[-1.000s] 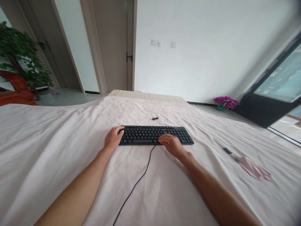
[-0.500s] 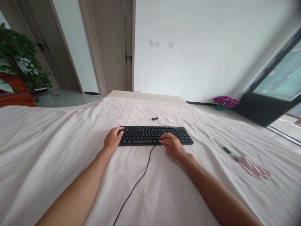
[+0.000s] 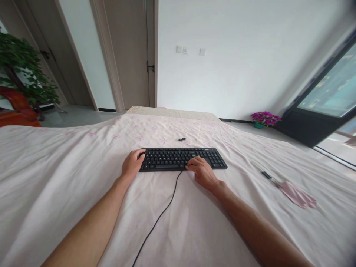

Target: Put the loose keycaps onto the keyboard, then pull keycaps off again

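Note:
A black computer keyboard (image 3: 164, 157) lies flat on a pale pink cloth, its keys facing up. My left hand (image 3: 132, 163) is closed around its left end, with the thumb over the edge keys. At the front edge, right of the long space bar, my right hand (image 3: 202, 171) has thumb and fingers pinched together on the keyboard. The fingers hide some keys there, and what exactly lies between the tips is hard to see. A thin black cable (image 3: 164, 212) runs from under the front edge toward me. Just beyond the keyboard rest small black pieces (image 3: 181, 139), perhaps keycaps.
To the right, a thin tool with a black middle (image 3: 266, 174) lies beside a pink cloth or glove (image 3: 298, 194). The pink flowered cloth (image 3: 83, 159) is wrinkled. Farther off are a potted purple flower (image 3: 265, 118), a leafy plant (image 3: 22, 66) and a door (image 3: 126, 55).
The view has shifted slightly, so everything sits a little farther left and up. Both hands keep nearly the same places on the keyboard.

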`<state>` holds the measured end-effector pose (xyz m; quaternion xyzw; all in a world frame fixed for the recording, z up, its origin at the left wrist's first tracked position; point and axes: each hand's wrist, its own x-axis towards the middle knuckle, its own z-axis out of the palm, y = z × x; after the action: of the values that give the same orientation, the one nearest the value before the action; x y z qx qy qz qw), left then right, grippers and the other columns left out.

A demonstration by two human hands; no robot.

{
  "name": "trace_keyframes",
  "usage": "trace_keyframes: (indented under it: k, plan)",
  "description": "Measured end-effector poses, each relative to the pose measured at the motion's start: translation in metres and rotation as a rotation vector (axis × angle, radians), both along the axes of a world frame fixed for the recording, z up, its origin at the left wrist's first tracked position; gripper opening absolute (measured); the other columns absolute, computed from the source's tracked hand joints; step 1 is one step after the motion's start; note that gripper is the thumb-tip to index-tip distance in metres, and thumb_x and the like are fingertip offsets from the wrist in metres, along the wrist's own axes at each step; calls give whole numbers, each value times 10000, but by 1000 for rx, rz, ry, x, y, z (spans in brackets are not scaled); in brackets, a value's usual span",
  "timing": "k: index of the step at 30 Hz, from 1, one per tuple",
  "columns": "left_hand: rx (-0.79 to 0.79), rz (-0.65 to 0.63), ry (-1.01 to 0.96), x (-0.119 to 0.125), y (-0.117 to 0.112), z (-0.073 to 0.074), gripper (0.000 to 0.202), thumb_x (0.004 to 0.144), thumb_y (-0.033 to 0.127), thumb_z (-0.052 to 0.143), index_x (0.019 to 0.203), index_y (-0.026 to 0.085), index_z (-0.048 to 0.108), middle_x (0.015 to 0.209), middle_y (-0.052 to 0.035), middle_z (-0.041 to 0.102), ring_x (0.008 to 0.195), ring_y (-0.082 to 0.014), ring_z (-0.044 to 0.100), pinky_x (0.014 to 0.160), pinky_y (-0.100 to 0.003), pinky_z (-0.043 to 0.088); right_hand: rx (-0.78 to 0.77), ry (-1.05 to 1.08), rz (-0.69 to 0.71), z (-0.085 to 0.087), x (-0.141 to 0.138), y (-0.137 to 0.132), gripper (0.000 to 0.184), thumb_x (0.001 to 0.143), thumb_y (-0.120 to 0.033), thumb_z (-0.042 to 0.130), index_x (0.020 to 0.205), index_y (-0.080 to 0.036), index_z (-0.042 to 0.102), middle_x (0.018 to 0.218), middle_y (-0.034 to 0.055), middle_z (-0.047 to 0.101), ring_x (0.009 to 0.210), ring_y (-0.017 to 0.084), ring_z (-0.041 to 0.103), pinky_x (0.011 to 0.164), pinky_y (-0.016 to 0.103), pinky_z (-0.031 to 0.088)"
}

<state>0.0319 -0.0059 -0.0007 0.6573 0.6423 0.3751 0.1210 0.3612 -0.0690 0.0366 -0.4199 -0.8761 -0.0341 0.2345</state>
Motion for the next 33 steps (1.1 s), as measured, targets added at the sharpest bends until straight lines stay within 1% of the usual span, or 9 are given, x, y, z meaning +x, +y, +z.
trace_keyframes:
  k: [3, 5, 8, 10, 14, 19, 23, 27, 33]
  plan:
    - [-11, -2, -13, 0, 0, -1, 334, 859, 337, 467, 1142, 278, 636, 1203, -22, 617, 1107, -213, 568, 965, -339, 438, -22, 68, -23, -1, 0, 0, 507, 666, 75, 426, 894, -245, 746, 984, 41, 676, 962, 204, 543, 828, 354, 424]
    - [-14, -5, -37, -1, 0, -2, 341, 864, 337, 458, 1151, 273, 632, 1205, -22, 620, 1108, -208, 568, 969, -334, 436, -28, 189, -48, -3, 5, 4, 533, 647, 75, 399, 861, -261, 753, 1027, 24, 676, 969, 195, 556, 859, 359, 435]
    - [-10, -2, -72, -2, 2, -3, 351, 874, 342, 442, 1166, 271, 624, 1199, -19, 628, 1105, -201, 571, 969, -327, 436, 4, 444, -155, -3, 16, 15, 522, 612, 49, 380, 825, -251, 751, 1013, 18, 683, 959, 186, 586, 894, 357, 452]
    - [-10, 3, -73, -2, 3, -4, 352, 876, 349, 439, 1168, 276, 623, 1198, -17, 630, 1103, -202, 573, 964, -327, 439, 17, 530, -246, -1, 25, 27, 493, 616, 20, 394, 849, -234, 747, 975, 24, 690, 952, 185, 602, 910, 345, 453]
    - [-14, 11, -61, -2, 4, -4, 345, 879, 356, 433, 1155, 285, 627, 1208, -15, 626, 1118, -205, 568, 963, -330, 439, -38, 381, -354, 7, 35, 57, 400, 720, -65, 467, 958, -236, 740, 984, 24, 700, 965, 188, 608, 946, 333, 424]
    - [-20, 15, -77, -1, 2, 0, 342, 880, 348, 426, 1152, 277, 621, 1213, -19, 624, 1126, -207, 563, 976, -338, 424, -105, 171, -419, 15, 25, 104, 320, 833, -153, 499, 1032, -258, 727, 1065, 20, 693, 1029, 204, 569, 933, 318, 408]
    - [-20, 10, -101, 0, 1, 2, 336, 881, 342, 426, 1143, 273, 625, 1214, -19, 624, 1130, -202, 560, 981, -334, 418, -66, 24, -383, 16, 8, 140, 288, 848, -154, 537, 1032, -260, 731, 1076, 23, 692, 1041, 211, 531, 900, 292, 402]
    - [-26, 11, -114, 0, 2, 1, 334, 880, 339, 431, 1143, 273, 626, 1214, -20, 623, 1128, -207, 559, 982, -344, 418, -54, -107, -372, 15, -7, 171, 229, 838, -175, 585, 969, -253, 755, 1016, 65, 703, 1027, 236, 517, 873, 321, 396]
    - [-16, 5, -121, -1, 4, 1, 328, 877, 333, 445, 1142, 269, 628, 1208, -22, 624, 1125, -205, 562, 987, -342, 422, -46, -160, -339, 7, -22, 200, 183, 809, -168, 615, 883, -222, 773, 965, 135, 705, 1035, 276, 506, 906, 397, 344]
